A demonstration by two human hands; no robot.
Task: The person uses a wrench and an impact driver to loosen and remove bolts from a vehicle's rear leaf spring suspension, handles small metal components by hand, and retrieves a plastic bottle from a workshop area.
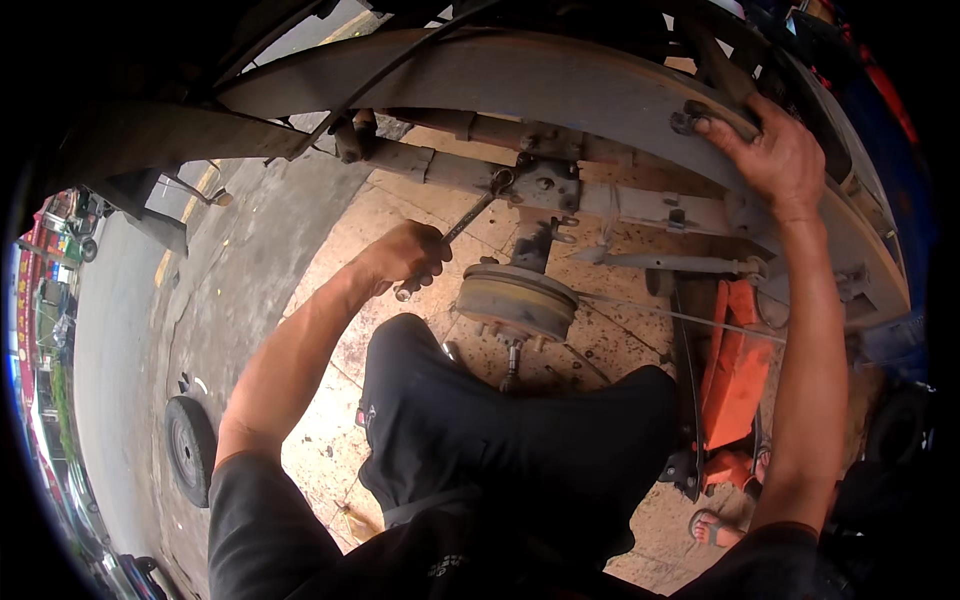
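My left hand (408, 252) is closed round the shank of a metal wrench (468, 219). The wrench slants up to the right, and its far end sits at a nut beside the clamp plate (548, 185) on the leaf spring (450, 168). The wrench's near end pokes out below my fist. Higher up on the right, my right hand (785, 160) grips the edge of the vehicle's steel frame rail (560, 75), its thumb beside a dark round stub (690, 120). Between my knees and the spring is a rusty brake drum (518, 300) with wheel studs.
An orange jack or stand (735, 365) is right of the drum. A spare wheel (190, 450) lies to the left on the concrete (235, 300). A person's sandalled foot (712, 527) shows at lower right. A thin rod (680, 316) crosses beside the drum.
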